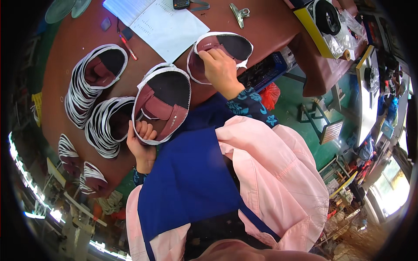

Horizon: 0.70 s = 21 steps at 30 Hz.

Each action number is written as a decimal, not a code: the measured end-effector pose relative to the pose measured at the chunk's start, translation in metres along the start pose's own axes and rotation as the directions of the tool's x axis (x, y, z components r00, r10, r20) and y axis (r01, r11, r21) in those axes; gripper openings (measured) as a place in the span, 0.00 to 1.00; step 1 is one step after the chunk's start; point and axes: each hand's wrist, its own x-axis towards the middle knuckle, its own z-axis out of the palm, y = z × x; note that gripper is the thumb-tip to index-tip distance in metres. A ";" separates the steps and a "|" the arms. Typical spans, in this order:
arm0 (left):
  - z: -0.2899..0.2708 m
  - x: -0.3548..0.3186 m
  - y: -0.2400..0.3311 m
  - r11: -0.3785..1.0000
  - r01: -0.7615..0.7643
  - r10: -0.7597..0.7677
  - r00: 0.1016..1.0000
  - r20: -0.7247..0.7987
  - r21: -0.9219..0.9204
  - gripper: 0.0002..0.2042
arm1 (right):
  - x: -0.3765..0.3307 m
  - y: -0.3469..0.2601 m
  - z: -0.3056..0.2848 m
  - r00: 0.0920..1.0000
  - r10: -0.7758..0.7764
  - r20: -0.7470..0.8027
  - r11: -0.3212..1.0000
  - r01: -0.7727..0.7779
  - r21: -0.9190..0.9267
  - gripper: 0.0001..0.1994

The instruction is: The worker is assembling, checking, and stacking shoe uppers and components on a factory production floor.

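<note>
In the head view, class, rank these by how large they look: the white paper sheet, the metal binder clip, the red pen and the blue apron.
1. blue apron, though nearest the camera
2. white paper sheet
3. red pen
4. metal binder clip
The pen and clip look nearly alike.

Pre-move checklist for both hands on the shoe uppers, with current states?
1. Left hand gripping the near maroon shoe upper at its lower edge: ok.
2. Right hand pressing on the far shoe upper: ok.
3. The two uppers apart, not overlapping: ok.
4. Stacks of uppers to the left clear of both hands: ok.
5. Red pen and paper sheet clear of the uppers: pen ok; paper's corner looks to touch the far upper, cannot tell.
6. Stitching quality: cannot tell.
</note>
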 end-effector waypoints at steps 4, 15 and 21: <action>0.001 0.010 0.000 1.000 0.019 -0.019 1.000 0.005 0.020 0.20 | 0.006 -0.019 -0.033 0.995 -0.092 -0.030 0.991 0.095 0.099 0.13; -0.028 -0.002 0.041 0.974 -0.217 0.220 0.975 0.042 -0.061 0.19 | 0.003 -0.055 -0.032 0.961 -0.268 -0.063 0.908 0.274 0.316 0.22; -0.046 -0.023 0.068 0.914 -0.391 0.395 0.919 0.016 -0.109 0.16 | 0.031 -0.042 -0.024 0.936 -0.302 -0.179 0.916 0.337 0.219 0.19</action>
